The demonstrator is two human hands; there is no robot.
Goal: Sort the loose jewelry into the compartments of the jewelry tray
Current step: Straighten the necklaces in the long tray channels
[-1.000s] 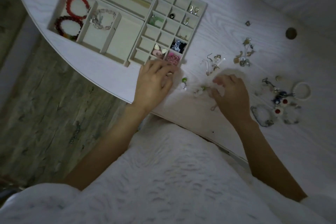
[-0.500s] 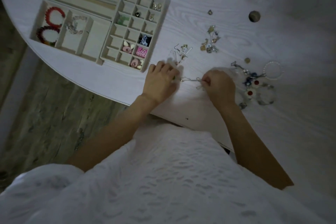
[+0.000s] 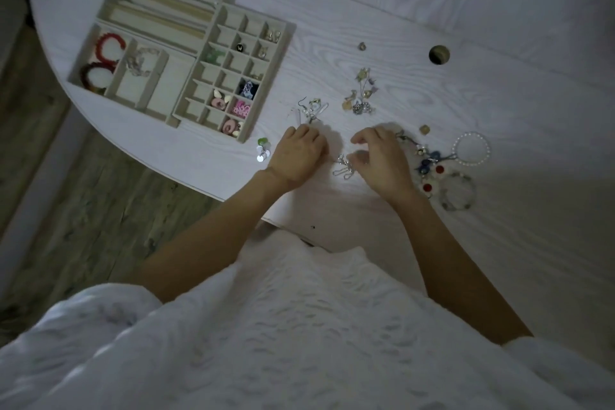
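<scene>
Right of the jewelry tray [image 3: 286, 40], on the surface [image 3: 499, 243], we keep left hand [image 3: 297, 156] curled, contents unseen, and right hand [image 3: 379, 160] loosely curled beside the silver chain piece [image 3: 344, 167]. We should pinch one piece clear before lifting.

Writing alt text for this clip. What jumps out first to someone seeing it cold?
Two bare hands meet at the table's near edge: the left hand and right hand work a small silver chain piece between them. Up left sits the beige jewelry tray, with two red bead bracelets in its left compartment and small pieces dotted through its grid. Loose jewelry is scattered to the right, most visibly a white pearl bracelet.
</scene>
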